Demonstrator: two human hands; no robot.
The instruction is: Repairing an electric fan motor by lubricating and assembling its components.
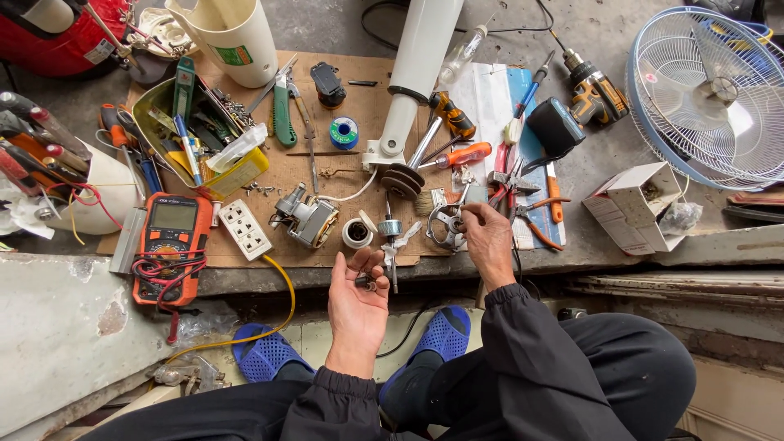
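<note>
Resting palm-up above the front edge of the work surface, the left hand (359,298) cups a few small dark metal parts (367,282) in its curled fingers; what they are exactly is too small to tell. The right hand (488,242) reaches forward onto the brown cardboard sheet (359,98), its fingertips pinched on the rim of a round silver metal bracket with spokes (445,224), which lies just ahead and to the left of its knuckles. Between the two hands sit a small grey shaft piece (390,229) and a white plastic cap (356,233), and left of those a grey metal motor block (306,219) lies beside a white power strip (246,229) with a yellow cable. An orange multimeter (170,245) lies at the far left of the surface. Just beyond the right hand are red-handled pliers (510,192) and an orange-handled screwdriver (461,155), and a white fan guard (710,94) lies well apart at the right. Blue slippers (445,333) show below the hands.
</note>
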